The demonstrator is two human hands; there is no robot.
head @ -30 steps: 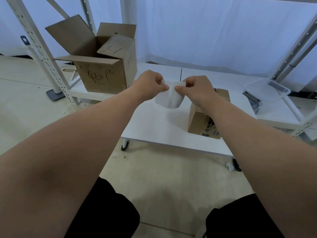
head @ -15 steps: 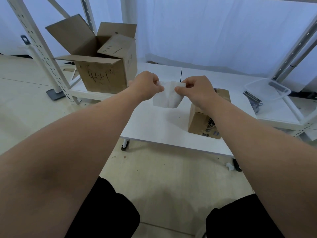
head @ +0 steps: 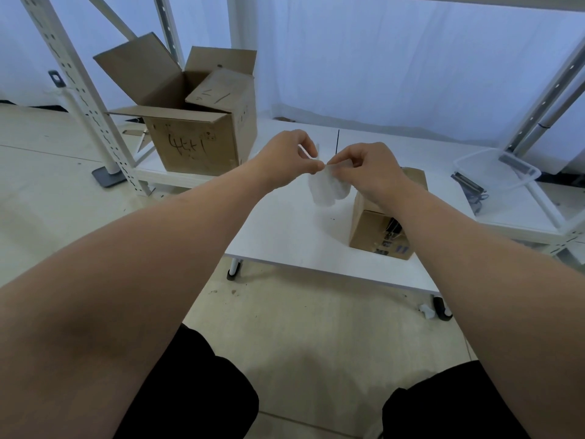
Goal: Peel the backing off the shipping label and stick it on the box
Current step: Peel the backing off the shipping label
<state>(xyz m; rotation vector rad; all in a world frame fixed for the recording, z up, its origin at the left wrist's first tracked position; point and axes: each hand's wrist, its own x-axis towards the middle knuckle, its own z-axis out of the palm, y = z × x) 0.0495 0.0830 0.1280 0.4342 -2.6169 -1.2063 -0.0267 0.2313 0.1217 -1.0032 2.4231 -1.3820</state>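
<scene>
Head view: left hand (head: 286,158) and right hand (head: 367,172) both pinch the label (head: 327,189) by its top edge, above the counter (head: 285,239), at ten o'clock of the box (head: 368,228). Pulled carelessly, the sticky sheet could curl and cling to itself.

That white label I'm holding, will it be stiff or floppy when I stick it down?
Probably floppy: the label curls and sags below where the left hand and right hand pinch it. Likely very light, since that pinch alone holds it up.
</scene>
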